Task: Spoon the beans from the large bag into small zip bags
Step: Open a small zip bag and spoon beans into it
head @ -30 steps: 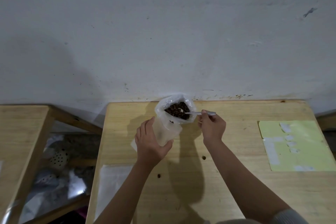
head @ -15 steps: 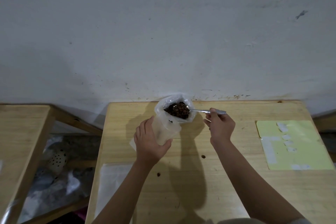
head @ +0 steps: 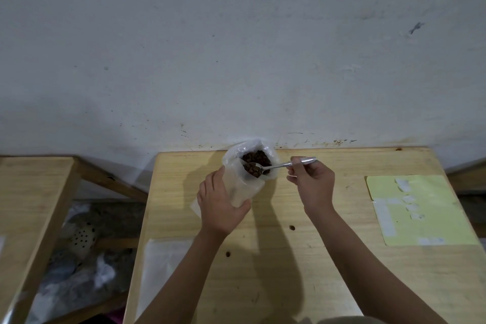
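Both forearms are bare; a grey sleeve edge shows near the person's right upper arm.

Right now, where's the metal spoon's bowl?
Head view, centre: the metal spoon, pinched by the right hand, holds beans over the small clear zip bag.

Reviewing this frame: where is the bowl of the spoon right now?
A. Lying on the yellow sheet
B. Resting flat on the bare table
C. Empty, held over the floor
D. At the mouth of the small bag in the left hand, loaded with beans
D: the spoon, held by the right hand, has its bean-filled bowl over the opening of the small bag that the left hand grips.
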Motion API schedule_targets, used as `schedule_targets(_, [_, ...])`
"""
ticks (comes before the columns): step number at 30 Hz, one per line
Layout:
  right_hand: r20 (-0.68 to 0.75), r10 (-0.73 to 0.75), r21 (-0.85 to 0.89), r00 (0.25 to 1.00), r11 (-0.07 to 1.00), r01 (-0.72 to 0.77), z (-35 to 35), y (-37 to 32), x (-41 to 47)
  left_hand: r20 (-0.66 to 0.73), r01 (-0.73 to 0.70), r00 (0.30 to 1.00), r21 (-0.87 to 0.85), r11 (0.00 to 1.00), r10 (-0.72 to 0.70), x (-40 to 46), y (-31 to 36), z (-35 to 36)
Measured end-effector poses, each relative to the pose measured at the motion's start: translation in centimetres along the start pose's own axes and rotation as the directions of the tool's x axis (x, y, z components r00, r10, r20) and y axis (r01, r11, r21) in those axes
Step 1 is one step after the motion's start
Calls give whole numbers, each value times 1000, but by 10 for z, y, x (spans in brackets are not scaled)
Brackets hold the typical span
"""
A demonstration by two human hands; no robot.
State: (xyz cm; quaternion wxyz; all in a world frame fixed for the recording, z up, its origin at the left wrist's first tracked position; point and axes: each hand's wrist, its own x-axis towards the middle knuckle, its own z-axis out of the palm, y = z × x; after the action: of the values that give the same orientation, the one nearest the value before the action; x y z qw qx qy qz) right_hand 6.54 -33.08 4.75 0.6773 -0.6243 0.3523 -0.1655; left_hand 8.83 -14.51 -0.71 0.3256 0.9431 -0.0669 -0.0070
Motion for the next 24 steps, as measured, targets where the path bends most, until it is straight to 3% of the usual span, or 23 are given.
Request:
schedule_targets(6, [21, -149, -53, 989, 987, 150, 1, -3, 3, -18, 17, 1000, -10, 1000, -17, 1, -3, 2])
schedule_targets(11, [-87, -100, -49, 991, 994, 96, 1, 5, 17, -11, 41, 999, -13, 999, -41, -3, -8, 0])
schedule_targets(16, [-50, -103, -184, 993, 979, 92, 9, 23, 21, -21, 15, 1000, -6, 1000, -15, -4, -14, 0])
schedule_targets(20, [-82, 27, -152, 996, 988, -40, 20, 35, 23, -16, -7, 1000, -2, 1000, 7, -4, -15, 1])
schedule_targets(24, [-178, 246, 10, 953, 969, -248, 26, 36, 27, -12, -17, 1000, 11, 1000, 17, -4, -17, 1])
